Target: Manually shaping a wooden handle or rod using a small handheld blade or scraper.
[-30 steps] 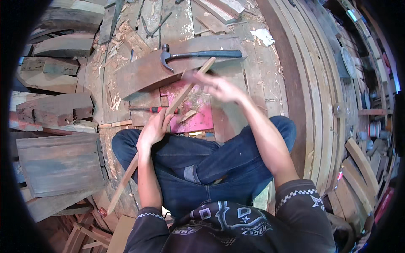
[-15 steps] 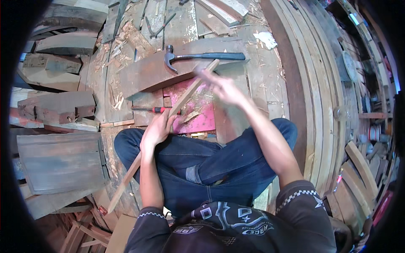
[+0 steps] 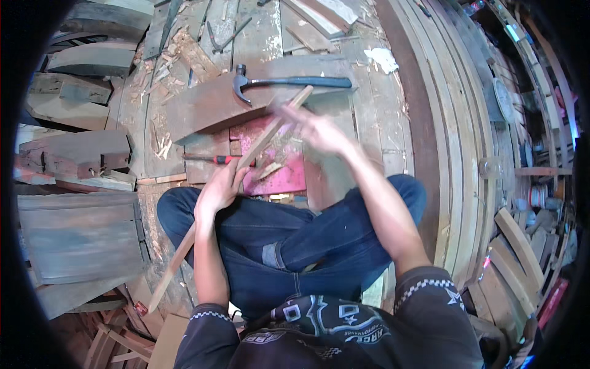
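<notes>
My left hand (image 3: 216, 189) is closed around a long, thin wooden strip (image 3: 258, 140), which slants from beside my left knee up past the big block. Close to the strip's far end is my right hand (image 3: 324, 132), blurred by motion. Its fingers are bent around a dark, smeared thing (image 3: 284, 112) that lies against the strip; its kind cannot be made out. A claw hammer (image 3: 289, 81) with a dark blue handle rests on a large wooden block (image 3: 203, 111) just beyond my hands. Under the strip lies a pink board (image 3: 286, 175) strewn with shavings.
A red-and-black handled tool (image 3: 224, 160) lies on the plank floor beyond my left hand. Sawn wooden blocks (image 3: 74, 154) are stacked at left, and long planks (image 3: 455, 154) run along the right. Farther off are a V-shaped metal tool (image 3: 224, 38) and a white scrap (image 3: 382, 59).
The whole view has shifted slightly. My right hand and the dark thing have moved a little along the strip toward my left hand, which keeps its grip.
</notes>
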Tool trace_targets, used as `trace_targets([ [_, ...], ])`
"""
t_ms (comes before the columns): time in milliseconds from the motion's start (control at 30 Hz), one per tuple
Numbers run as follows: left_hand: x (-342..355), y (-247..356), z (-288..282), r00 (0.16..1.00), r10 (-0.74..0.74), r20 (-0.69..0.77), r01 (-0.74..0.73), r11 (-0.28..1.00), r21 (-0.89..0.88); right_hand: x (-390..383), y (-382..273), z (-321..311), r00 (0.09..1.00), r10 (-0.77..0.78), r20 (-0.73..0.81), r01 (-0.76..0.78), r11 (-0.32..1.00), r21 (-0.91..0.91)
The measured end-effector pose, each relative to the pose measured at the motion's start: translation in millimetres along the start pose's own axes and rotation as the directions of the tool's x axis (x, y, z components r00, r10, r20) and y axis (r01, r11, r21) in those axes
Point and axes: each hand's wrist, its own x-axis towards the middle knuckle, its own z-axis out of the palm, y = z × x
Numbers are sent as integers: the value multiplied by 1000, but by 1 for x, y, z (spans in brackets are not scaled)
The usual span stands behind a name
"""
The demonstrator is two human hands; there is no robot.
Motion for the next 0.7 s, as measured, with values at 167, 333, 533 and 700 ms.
trace_targets([
  [167, 2, -15, 11, 995, 53, -89, -49, 998, 50, 0, -9, 6, 962, 237, 136, -243, 970, 29],
  [333, -2, 6, 6, 998, 26, -62, -27, 1000, -14, 1, -6, -10, 977, 168, 133, -186, 973, 138],
  [533, -2, -7, 7, 996, 27, -88, -19, 995, 94, -8, -29, 11, 892, 239, 384, -254, 967, -12],
  [700, 3, 2, 2, 996, 48, -68, -42, 996, 83, 10, -3, -22, 836, 531, 139, -535, 845, -4],
])
